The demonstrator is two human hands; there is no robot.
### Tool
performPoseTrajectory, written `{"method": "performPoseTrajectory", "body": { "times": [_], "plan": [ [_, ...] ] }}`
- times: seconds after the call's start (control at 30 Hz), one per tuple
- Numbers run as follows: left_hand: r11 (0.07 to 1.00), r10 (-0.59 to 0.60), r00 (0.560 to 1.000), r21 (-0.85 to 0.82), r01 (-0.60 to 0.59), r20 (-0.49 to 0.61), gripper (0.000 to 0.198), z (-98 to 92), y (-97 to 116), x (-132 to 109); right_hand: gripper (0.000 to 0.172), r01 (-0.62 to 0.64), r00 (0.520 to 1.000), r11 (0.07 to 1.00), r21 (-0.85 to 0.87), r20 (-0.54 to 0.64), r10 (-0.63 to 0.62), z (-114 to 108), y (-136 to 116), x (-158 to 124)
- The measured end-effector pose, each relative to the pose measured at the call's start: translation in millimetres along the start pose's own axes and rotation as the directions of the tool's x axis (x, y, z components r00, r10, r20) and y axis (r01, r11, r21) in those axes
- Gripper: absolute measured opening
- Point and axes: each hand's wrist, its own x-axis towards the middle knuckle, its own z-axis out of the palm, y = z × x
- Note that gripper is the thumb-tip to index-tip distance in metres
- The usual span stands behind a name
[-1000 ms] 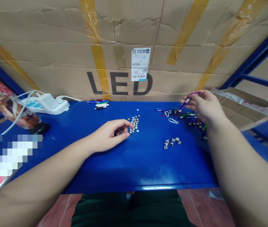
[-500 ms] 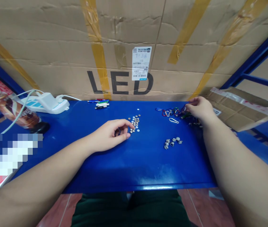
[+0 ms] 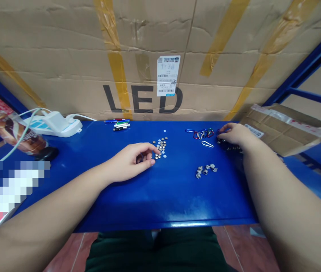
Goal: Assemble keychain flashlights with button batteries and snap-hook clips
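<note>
My left hand (image 3: 134, 161) rests on the blue table with its fingers loosely curved and thumb apart, and nothing shows in it. Its fingertips touch the edge of a cluster of small round metal discs (image 3: 162, 144). At the far right my right hand (image 3: 234, 134) reaches down with fingers bent together; a dark bluish bit shows at the fingertips, too small to name. Left of it lie several coloured carabiners (image 3: 202, 133) and a silver carabiner (image 3: 207, 144). Dark shiny metal pieces (image 3: 232, 148) lie partly hidden under this hand. Nearer me sits a group of silver metal pieces (image 3: 205, 170).
Several pens (image 3: 120, 125) lie at the back edge. On the left are a white power strip (image 3: 61, 128) and a tilted drink bottle (image 3: 18, 128). A small cardboard box (image 3: 285, 128) stands at right, and a big taped carton (image 3: 75, 94) walls off the back.
My right hand has shifted slightly left and lower, its fingers now over the dark metal pieces. The green thing beneath its fingers no longer shows. My left hand stays in place.
</note>
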Motion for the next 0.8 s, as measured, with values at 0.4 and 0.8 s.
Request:
{"method": "performPoseTrajectory", "body": {
  "times": [0.4, 0.8],
  "plan": [
    [0.996, -0.015, 0.999, 0.085, 0.019, -0.051, 0.027, -2.2, 1, 0, 0.021, -0.081, 0.997, 0.993, -0.088, 0.010, 0.083, -16, -24, -15],
    [0.737, -0.125, 0.875, 0.547, 0.397, -0.467, 0.055, -41.7, -75, 14, 0.024, 0.016, 1.000, 0.998, -0.057, -0.026, -0.018, -35, -46, -44]
  ]
}}
